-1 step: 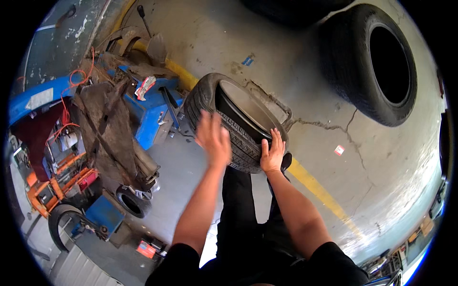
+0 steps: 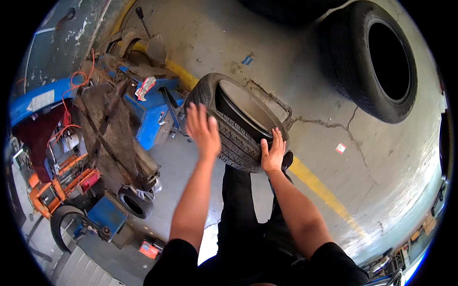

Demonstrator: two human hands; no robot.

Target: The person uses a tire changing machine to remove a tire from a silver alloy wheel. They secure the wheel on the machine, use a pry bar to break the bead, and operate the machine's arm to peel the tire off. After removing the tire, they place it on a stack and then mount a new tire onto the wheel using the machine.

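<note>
In front of my legs a black tire (image 2: 237, 143) stands tilted on the floor. A grey metal wheel rim (image 2: 248, 106) sits inside its upper opening, and a dark gap shows between rim and tire on the left. My right hand (image 2: 272, 153) lies with fingers extended on the tire's right side, fingertips by the rim edge. Over the tread's left part is my left hand (image 2: 203, 133), fingers stretched out and holding nothing. Whether its palm touches the rubber I cannot tell.
A blue machine (image 2: 151, 125) with a dark worn flap (image 2: 102, 125) stands to the left. A large loose tire (image 2: 355, 62) is at the upper right. The floor has a crack (image 2: 324, 125) and a yellow line (image 2: 324, 193). A small wheel (image 2: 133, 204) lies at lower left.
My left hand has shifted left and slightly away from me over the tread. The right hand, tire and rim stay in nearly the same place.
</note>
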